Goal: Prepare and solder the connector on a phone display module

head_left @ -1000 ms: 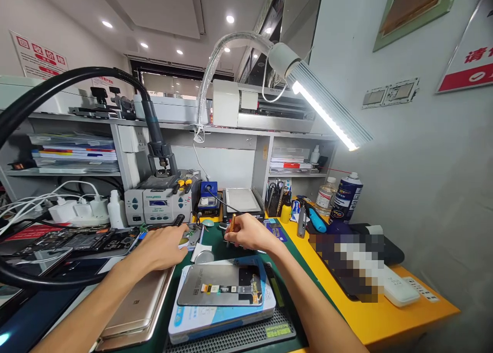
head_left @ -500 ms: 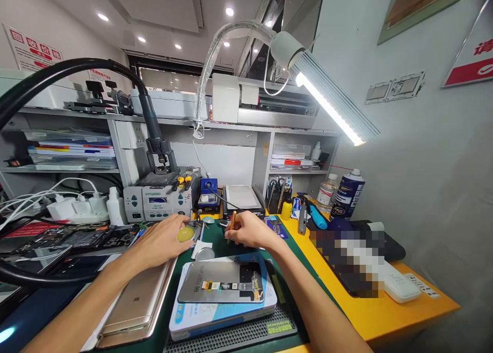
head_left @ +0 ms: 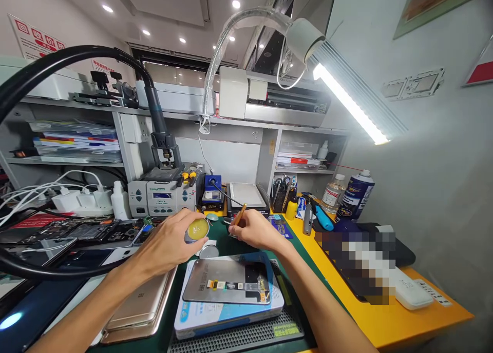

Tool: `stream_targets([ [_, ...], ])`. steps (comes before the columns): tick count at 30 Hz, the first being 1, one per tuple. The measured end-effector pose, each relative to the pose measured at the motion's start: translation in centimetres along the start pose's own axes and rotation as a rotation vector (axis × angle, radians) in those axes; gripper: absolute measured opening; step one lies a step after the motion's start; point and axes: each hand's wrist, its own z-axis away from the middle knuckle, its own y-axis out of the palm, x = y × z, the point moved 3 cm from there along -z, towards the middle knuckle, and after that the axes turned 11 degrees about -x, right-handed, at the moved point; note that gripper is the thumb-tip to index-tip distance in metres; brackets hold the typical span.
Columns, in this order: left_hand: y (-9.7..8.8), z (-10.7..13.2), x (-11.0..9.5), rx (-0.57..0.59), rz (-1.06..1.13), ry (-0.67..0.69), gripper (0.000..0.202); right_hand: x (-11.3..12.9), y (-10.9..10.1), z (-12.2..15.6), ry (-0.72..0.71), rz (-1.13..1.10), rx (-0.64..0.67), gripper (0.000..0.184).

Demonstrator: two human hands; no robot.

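My left hand [head_left: 171, 240] is closed round the side of a small round tin of yellow soldering paste [head_left: 198, 229]. The tin is tilted so that its paste faces me. My right hand [head_left: 256, 230] pinches a slim gold-coloured tool [head_left: 241, 215], which slants up between thumb and fingers; its lower end is hard to make out. Just below the tin a round grey lid [head_left: 209, 252] lies on the green mat [head_left: 221, 238]. Nearer me, a phone screen [head_left: 227, 282] rests back side up, its flex cable showing, on a blue-and-white box [head_left: 227, 319].
Gold phone backs [head_left: 136, 312] lie under my left forearm. Behind my hands stand a grey rework station [head_left: 164, 196] and a blue soldering station [head_left: 213, 189]. A lit lamp [head_left: 346, 96] hangs overhead. Spray can [head_left: 356, 196] and bottle [head_left: 332, 193] stand at the right.
My left hand has lifted the tin and tipped it toward me, moving slightly right. In my right hand the gold-coloured tool now leans more to the right. The camera view has shifted a little.
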Motion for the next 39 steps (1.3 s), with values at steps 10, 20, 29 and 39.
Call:
stream_targets([
  [10, -0.1, 0.5, -1.3, -0.095, -0.119, 0.156, 0.033, 1.3, -0.1, -0.4, 0.08, -0.552, -0.064, 0.024],
  [20, 0.0, 0.7, -1.6, -0.091, -0.124, 0.154, 0.026, 2.1, 1.5, 0.2, 0.061, -0.578, -0.019, 0.014],
  [29, 0.1, 0.9, -1.5, -0.098, -0.126, 0.181, 0.028, 2.1, 1.6, 0.3, 0.059, -0.581, -0.022, 0.014],
  [39, 0.5, 0.8, -1.1, -0.123, -0.148, 0.201, 0.034, 1.6, 1.4, 0.0, 0.073, -0.623, -0.015, 0.012],
])
